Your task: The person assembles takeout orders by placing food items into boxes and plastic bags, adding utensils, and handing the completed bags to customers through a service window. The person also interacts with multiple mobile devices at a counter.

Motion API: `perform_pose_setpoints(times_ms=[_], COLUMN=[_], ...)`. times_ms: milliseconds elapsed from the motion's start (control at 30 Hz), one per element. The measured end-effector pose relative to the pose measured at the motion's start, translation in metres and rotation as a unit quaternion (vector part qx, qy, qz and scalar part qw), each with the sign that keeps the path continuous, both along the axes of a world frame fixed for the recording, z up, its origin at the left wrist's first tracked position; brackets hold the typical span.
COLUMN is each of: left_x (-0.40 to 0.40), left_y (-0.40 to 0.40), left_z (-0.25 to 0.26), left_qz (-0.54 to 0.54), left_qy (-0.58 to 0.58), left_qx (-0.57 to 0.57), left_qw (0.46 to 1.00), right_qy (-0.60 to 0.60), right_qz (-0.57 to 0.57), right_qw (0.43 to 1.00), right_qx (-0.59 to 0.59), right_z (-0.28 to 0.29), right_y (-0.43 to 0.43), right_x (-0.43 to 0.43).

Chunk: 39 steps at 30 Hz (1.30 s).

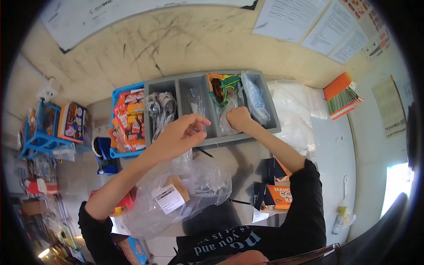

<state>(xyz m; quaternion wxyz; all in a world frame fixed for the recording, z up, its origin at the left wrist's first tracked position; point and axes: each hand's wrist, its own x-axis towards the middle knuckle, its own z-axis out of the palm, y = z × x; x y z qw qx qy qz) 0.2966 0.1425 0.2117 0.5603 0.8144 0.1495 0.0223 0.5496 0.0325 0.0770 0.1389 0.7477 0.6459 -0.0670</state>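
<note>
My left hand (pixel 190 132) hovers over the front of a grey divided cutlery tray (pixel 213 144), its fingers loosely curled and apart. Below it lie clear wrapped items (pixel 197 102) in the second compartment. In the third compartment my right hand (pixel 238 119) is closed on a clear plastic bag (pixel 228 124); its fingertips are hidden. Just behind that hand sits an open green and yellow packet (pixel 223 87). On the table before me lies a clear plastic carrier bag (pixel 205 182), with a brown item (pixel 179 185) and a white printed label (pixel 169 198) in or on it.
Left of the tray stands a blue basket (pixel 113 132) of printed leaflets, beside a blue tape dispenser (pixel 105 155). Wrapped black cutlery (pixel 162 107) fills the first compartment. Plastic bags (pixel 290 112) are stacked on the right. Orange and navy food boxes (pixel 278 195) stand near my right arm.
</note>
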Motion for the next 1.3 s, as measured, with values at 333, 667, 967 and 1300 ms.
perform_pose_setpoints(times_ms=[333,667,967,1300], left_x=[0.132,0.144,0.144,0.143], left_y=[-0.014,-0.058,-0.026,-0.026], left_z=[-0.087,-0.056,-0.044,-0.043], left_qz=[-0.036,0.199,-0.067,0.197], left_qy=[-0.21,-0.315,-0.153,-0.272], left_qx=[0.174,0.156,0.086,0.336], left_qw=[0.961,0.915,0.982,0.88], right_qy=[0.257,0.748,0.593,0.605], right_qz=[-0.031,-0.417,-0.304,-0.284], right_qw=[0.925,0.467,0.716,0.67], right_qx=[0.279,0.221,0.207,0.322], right_z=[0.09,0.08,0.086,0.096], right_y=[-0.047,-0.09,-0.108,-0.102], right_x=[0.039,0.059,0.049,0.034])
